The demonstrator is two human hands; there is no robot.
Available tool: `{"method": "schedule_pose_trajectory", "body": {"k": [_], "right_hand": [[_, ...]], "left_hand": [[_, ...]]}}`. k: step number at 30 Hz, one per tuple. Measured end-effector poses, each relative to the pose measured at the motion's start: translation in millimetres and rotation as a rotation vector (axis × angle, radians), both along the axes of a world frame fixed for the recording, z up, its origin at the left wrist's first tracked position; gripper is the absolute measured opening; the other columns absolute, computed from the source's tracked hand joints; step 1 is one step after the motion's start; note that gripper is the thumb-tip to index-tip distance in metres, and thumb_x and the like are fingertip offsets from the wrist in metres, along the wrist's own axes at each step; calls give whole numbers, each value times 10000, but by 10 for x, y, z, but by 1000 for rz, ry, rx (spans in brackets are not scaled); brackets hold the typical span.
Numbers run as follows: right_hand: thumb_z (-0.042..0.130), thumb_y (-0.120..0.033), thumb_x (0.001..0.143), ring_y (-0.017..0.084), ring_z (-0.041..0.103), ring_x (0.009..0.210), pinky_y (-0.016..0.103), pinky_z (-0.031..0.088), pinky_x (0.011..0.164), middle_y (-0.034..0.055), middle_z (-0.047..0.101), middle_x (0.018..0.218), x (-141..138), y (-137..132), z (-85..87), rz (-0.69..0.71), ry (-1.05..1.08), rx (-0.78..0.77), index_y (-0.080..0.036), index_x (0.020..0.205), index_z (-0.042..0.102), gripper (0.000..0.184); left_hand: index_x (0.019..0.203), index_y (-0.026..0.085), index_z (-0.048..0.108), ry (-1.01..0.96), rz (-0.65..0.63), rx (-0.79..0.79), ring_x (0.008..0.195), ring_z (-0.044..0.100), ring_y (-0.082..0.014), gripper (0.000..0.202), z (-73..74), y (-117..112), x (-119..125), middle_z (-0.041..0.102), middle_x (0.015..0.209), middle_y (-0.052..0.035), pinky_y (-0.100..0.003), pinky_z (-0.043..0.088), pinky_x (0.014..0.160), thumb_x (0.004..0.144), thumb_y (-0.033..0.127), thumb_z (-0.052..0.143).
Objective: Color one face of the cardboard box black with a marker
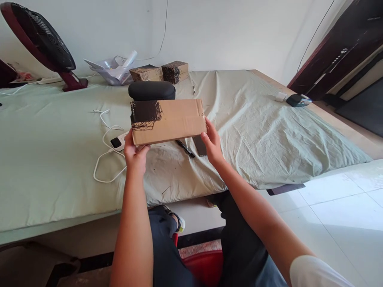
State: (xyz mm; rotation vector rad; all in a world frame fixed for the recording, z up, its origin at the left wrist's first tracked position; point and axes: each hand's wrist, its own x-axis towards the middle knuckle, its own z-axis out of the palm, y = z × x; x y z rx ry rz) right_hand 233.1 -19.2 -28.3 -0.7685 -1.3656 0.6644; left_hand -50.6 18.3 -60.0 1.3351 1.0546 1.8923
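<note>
Two hands on the cardboard box (179, 120), left hand (135, 154) gripping its left end, right hand (214, 143) its right, so neither is nearer, its long axis running crosswise between them, held over the pale green sheet (60, 155), in front of the black case (151, 91).

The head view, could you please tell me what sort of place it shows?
Probably a room in a home, judging by the electric fan, the tiled floor and the wide, rumpled, pale green cloth.
</note>
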Motion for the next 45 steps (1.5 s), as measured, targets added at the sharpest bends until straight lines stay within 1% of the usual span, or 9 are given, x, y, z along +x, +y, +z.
{"method": "schedule_pose_trajectory", "body": {"k": [5,8,13,17,20,28,35,41,45], "right_hand": [[685,-691,968,303,521,1575,569,399,1343,72,606,1638,-34,44,-31,-22,22,1,-348,1545,560,682],[727,-680,936,305,524,1570,560,410,1338,71,619,1622,-1,92,-54,-30,22,9,-348,1544,562,712],[719,-725,890,343,428,1630,573,377,1352,52,498,1713,82,166,-101,1,16,103,-363,1555,580,770],[700,-721,898,349,383,1649,578,378,1348,38,434,1739,88,156,-98,-28,-27,90,-395,1578,550,769],[721,-686,917,339,441,1611,578,417,1323,45,440,1729,69,122,-72,-27,-26,58,-409,1580,509,749],[780,-638,911,298,558,1496,544,467,1288,91,560,1572,37,114,-35,-73,49,61,-358,1447,511,662],[770,-777,838,339,431,1606,587,342,1361,106,475,1684,19,82,40,-91,17,26,-358,1537,453,875],[644,-714,968,324,455,1599,581,319,1368,81,542,1672,33,19,81,-110,29,1,-342,1574,501,725],[671,-699,931,339,379,1646,595,283,1379,59,498,1719,98,50,36,-121,-19,-2,-334,1610,495,790]], "left_hand": [[1395,264,607,88,44,76,1349,659,-319,826,-78,48,-79,659,1431,-129,-484,530,1179,618,263,887],[1275,240,690,44,38,52,1246,691,-284,642,-18,-1,-53,718,1307,-102,-435,560,1109,663,306,873],[1079,243,767,-135,-88,-27,1204,683,-251,321,89,-102,-3,752,1228,-92,-318,563,892,824,429,708],[1058,238,707,-66,-66,-22,1079,697,-233,490,73,-102,18,726,1122,-98,-298,546,802,807,651,788],[1120,237,664,108,-35,-10,1102,698,-241,661,45,-86,38,712,1158,-87,-321,561,867,657,613,949],[1077,211,659,157,11,-15,1027,712,-220,580,35,-102,101,703,1071,-63,-365,561,963,736,608,910],[1117,205,673,235,37,20,1107,715,-239,554,54,-118,119,728,1143,-82,-399,555,1035,769,579,887],[1197,218,673,327,60,71,1132,721,-259,532,25,-111,72,738,1174,-93,-435,546,1081,789,478,894],[1225,224,665,355,77,69,1181,709,-283,605,31,-131,71,729,1226,-104,-470,528,1117,747,485,928]]}}
